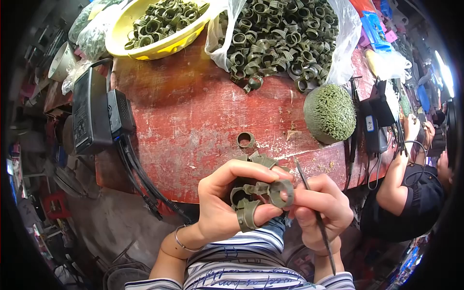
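Observation:
Several dark green, wax-like rings (247, 215) are gathered in my left hand (217, 200), with its thumb and fingers closed around them. One ring with a flat round face (277, 194) sits at the fingertips, where my right hand (326, 210) touches it. A slim, dark metal hand tool (325, 237) is gripped in my right fingers. Its thin tip points up and away from me, and its other end runs down past the wrist. Just beyond my hands, a single loose ring (239, 140) rests on the worn red table (193, 140).
A plastic bag (345, 34) spills a heap of similar rings (285, 43). More fill a yellow basin (166, 50). A green, rough-topped round block (331, 115) stands right. Black boxes with cables (87, 116) sit left, a corded black device (376, 130) right. Another person (406, 198) works beyond.

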### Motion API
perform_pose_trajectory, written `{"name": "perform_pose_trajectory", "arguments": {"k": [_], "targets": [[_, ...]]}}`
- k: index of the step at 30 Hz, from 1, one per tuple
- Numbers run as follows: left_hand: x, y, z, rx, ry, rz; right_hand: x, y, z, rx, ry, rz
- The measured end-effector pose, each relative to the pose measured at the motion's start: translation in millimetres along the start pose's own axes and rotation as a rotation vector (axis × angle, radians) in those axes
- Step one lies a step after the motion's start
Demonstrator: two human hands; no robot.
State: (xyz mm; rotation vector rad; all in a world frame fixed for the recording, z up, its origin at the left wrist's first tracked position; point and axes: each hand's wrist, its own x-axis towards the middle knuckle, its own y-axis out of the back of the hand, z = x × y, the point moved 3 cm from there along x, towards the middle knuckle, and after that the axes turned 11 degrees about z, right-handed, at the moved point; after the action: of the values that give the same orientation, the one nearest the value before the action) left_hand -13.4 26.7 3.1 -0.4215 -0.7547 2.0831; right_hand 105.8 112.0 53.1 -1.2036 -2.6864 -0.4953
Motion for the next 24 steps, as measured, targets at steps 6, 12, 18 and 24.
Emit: {"name": "perform_pose_trajectory", "arguments": {"k": [6, 12, 18, 24], "targets": [[-4, 0, 1, 0.066, 0.009, 0.053, 2, -2, 1, -0.055, 0.043, 0.001], [-6, 6, 0, 0.077, 0.090, 0.089, -4, 10, 1, 0.058, -0.110, 0.224], [-6, 1, 1, -0.063, 0.163, 0.077, -2, 12, -3, 0.162, -0.069, 0.285], [-10, -5, 6, 0.110, 0.041, 0.168, -6, 19, -11, 0.090, 0.026, 0.044]]}}
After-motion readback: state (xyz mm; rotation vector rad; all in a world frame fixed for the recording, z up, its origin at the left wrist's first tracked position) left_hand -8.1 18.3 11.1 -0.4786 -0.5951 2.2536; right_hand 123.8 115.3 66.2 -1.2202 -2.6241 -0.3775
